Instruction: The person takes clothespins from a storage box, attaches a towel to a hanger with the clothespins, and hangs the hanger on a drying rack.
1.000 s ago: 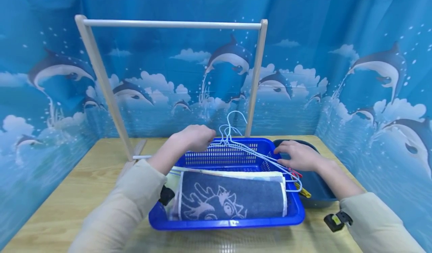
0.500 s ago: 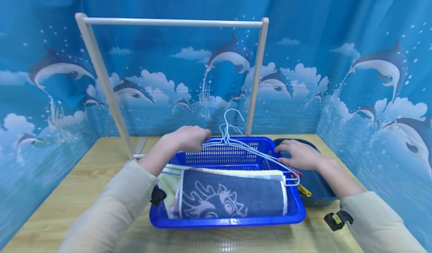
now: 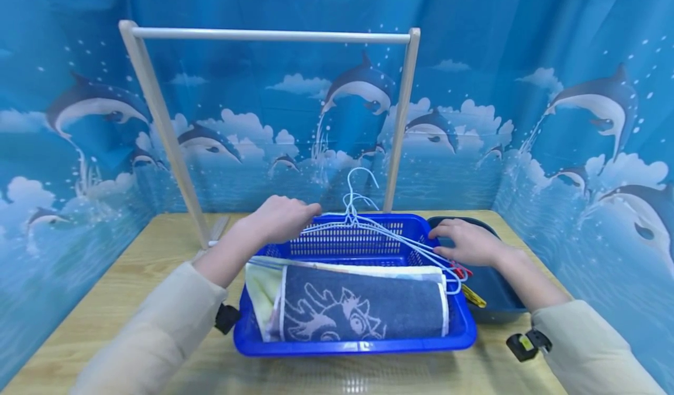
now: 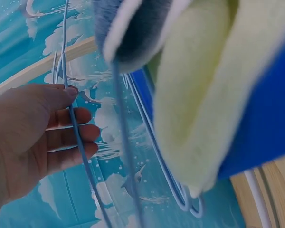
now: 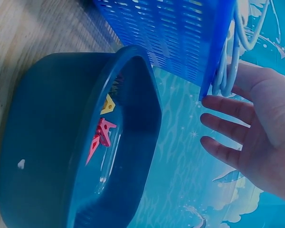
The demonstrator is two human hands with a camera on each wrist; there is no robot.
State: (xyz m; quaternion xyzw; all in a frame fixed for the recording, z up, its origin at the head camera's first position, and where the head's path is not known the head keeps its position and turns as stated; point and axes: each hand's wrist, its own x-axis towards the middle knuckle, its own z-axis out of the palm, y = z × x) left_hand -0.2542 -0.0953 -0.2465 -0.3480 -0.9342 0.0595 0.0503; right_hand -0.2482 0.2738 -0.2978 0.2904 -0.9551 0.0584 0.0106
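Note:
My left hand (image 3: 281, 219) is over the back left of the blue basket (image 3: 358, 348), pinching the wire of a light blue hanger (image 4: 76, 126) between thumb and fingers. Several such hangers (image 3: 351, 215) lie bunched across the basket, hooks upward at the back. My right hand (image 3: 466, 241) is at the basket's right rim, its fingers extended by the hanger ends in the right wrist view. Inside the basket lie a folded dark blue towel (image 3: 363, 304) with a pale cartoon figure and a yellow-green towel (image 4: 194, 80) at its left.
Behind the basket stands a wooden rack with a white top bar (image 3: 271, 34). To the right is a dark teal basin (image 5: 47, 142) holding red clothespins (image 5: 103, 132) and a yellow clothespin (image 5: 108, 104). A dolphin-print curtain (image 3: 253, 120) surrounds the table (image 3: 121, 284).
My left hand has moved left along the hangers, and the hooks have shifted slightly left. More of the yellow-green towel shows. The right hand has stayed nearly still.

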